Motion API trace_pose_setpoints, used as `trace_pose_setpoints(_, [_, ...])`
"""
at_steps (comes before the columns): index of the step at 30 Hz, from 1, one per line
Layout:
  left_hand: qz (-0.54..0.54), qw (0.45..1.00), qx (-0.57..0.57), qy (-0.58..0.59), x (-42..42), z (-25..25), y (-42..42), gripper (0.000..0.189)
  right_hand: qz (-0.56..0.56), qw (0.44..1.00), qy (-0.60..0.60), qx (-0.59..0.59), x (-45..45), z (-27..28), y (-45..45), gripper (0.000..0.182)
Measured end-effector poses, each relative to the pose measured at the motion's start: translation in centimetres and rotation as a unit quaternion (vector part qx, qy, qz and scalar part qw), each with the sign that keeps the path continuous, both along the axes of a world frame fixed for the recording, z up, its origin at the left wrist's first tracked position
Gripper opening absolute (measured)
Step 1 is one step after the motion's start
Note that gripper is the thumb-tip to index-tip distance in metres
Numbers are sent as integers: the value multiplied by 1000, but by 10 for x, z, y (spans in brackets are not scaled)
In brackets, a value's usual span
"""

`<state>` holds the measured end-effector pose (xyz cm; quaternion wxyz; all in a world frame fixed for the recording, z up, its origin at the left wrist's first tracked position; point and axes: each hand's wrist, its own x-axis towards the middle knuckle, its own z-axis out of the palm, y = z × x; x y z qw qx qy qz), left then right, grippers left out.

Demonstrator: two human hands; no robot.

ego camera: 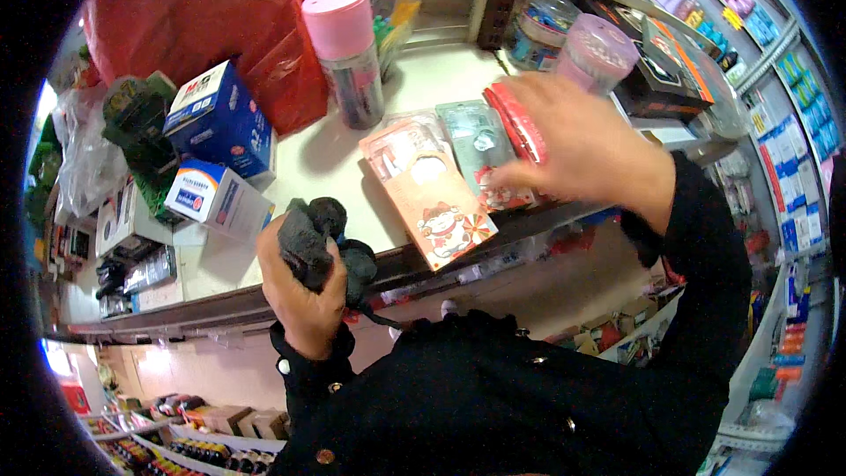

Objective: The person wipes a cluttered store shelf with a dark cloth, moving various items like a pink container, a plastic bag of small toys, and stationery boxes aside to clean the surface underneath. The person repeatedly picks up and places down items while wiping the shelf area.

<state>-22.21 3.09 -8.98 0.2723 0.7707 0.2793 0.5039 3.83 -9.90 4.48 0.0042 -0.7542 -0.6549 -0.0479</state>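
My left hand (301,277) grips a bunched dark grey cloth (307,241) at the front edge of the counter. My right hand (568,139), blurred, curls around a red packet (515,122) that is tilted on the counter. Its thumb lies over a green packet (472,132), hiding part of it. Left of these lies a peach-coloured packet (439,208) with a lucky-cat picture, its lower corner past the counter's edge. A stack of clear-topped packs (403,139) shows beneath the peach one.
On the white counter (304,165) stand a pink-lidded canister (344,56), a blue box (221,122) and a white-and-blue carton (218,198). A red plastic bag (211,26) hangs behind. Tubs (595,53) and a black box (661,73) sit at right, beside stocked shelves (793,165).
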Motion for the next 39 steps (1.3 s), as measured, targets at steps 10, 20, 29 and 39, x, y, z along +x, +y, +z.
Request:
trace_pose_setpoints(10, [5,999,33,21,0,6,2,42,287,943,163,43,-48,-48,22,49])
trace_pose_setpoints(20, [7,999,43,26,1,5,4,43,122,991,18,56,97,-56,106,49])
trace_pose_setpoints(29, [14,998,56,30,-1,2,3,44,124,988,78,55,90,-77,109,52])
trace_pose_setpoints(39, [2,998,64,17,-1,6,3,45,-122,968,183,125,93,-83,123,59])
